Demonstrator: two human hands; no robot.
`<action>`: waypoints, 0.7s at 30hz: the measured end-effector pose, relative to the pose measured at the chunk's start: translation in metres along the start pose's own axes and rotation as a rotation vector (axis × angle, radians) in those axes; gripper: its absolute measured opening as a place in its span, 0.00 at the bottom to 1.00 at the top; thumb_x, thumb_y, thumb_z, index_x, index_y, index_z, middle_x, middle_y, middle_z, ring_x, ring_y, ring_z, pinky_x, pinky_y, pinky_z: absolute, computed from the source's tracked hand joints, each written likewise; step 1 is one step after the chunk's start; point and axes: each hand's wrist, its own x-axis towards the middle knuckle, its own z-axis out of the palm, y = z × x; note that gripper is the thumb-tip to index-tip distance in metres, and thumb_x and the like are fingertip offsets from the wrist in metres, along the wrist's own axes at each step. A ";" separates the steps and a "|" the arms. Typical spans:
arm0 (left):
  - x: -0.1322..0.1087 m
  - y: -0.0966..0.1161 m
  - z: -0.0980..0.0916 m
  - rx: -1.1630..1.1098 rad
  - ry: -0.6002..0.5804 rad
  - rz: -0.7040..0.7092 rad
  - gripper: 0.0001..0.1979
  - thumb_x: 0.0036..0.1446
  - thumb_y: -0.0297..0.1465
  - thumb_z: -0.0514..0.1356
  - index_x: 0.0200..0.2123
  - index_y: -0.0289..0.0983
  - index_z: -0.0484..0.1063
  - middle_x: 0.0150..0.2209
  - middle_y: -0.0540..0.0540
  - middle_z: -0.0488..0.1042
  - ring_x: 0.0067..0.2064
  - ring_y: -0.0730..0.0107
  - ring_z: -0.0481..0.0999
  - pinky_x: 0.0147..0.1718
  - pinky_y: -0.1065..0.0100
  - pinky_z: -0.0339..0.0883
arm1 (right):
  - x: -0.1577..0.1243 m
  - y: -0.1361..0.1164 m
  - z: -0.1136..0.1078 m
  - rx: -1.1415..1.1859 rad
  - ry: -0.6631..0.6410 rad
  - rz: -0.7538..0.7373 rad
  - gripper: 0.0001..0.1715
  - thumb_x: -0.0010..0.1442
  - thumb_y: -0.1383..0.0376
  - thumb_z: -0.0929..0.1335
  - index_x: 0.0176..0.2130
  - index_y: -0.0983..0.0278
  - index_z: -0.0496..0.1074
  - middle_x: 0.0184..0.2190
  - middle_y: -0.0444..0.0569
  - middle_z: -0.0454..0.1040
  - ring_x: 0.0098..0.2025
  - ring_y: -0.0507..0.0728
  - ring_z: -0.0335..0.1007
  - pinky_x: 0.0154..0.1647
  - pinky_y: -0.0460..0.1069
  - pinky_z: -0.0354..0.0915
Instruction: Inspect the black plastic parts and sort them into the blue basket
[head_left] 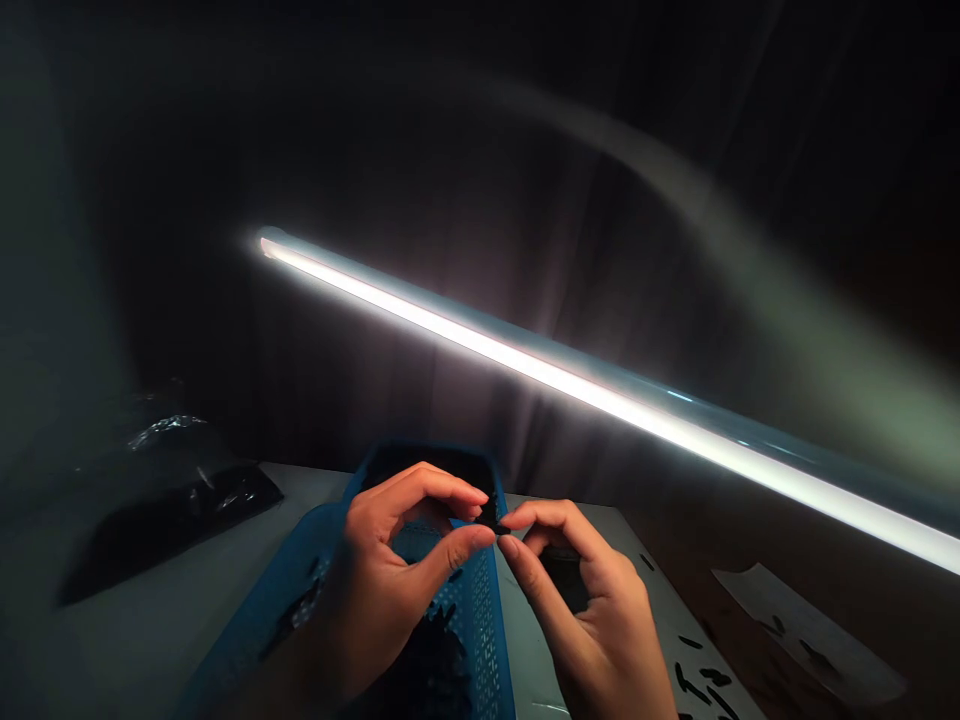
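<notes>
The left hand [397, 570] and the right hand [581, 610] are holding a small black piece [492, 518] between their fingertips, with the fingers closing narrow on it, and this piece is staying just above a blue basket [480, 640].

**Tube light and dark curtain ahead of your hands**
A glowing tube light [585, 385] slants across a dark curtain [480, 150] beyond both hands. Past your left hand [390, 570], a black plastic bag [172, 520] lies on a white table [150, 640]; past your right hand [589, 610], a marked paper sheet [810, 635] rests on a brown surface [675, 540].
</notes>
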 end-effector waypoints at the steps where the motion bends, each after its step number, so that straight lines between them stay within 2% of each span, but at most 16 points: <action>1: 0.001 0.002 -0.001 0.029 -0.008 0.039 0.06 0.56 0.27 0.68 0.37 0.40 0.77 0.35 0.50 0.78 0.37 0.70 0.78 0.35 0.74 0.73 | 0.000 -0.001 0.000 0.001 0.004 0.010 0.07 0.60 0.60 0.70 0.33 0.59 0.76 0.22 0.43 0.70 0.26 0.55 0.67 0.29 0.46 0.63; 11: 0.003 0.003 -0.003 0.082 -0.043 0.156 0.10 0.56 0.21 0.67 0.37 0.43 0.78 0.34 0.55 0.78 0.37 0.76 0.78 0.39 0.76 0.71 | -0.001 -0.003 0.000 0.031 0.037 0.019 0.05 0.60 0.61 0.70 0.33 0.58 0.76 0.22 0.43 0.71 0.27 0.55 0.67 0.31 0.46 0.63; 21: 0.003 0.004 -0.003 0.062 -0.052 0.154 0.07 0.55 0.23 0.68 0.36 0.41 0.80 0.33 0.52 0.79 0.35 0.73 0.78 0.36 0.73 0.72 | -0.001 -0.005 0.000 0.073 0.027 0.093 0.12 0.61 0.57 0.69 0.29 0.59 0.76 0.25 0.46 0.74 0.28 0.57 0.67 0.32 0.48 0.63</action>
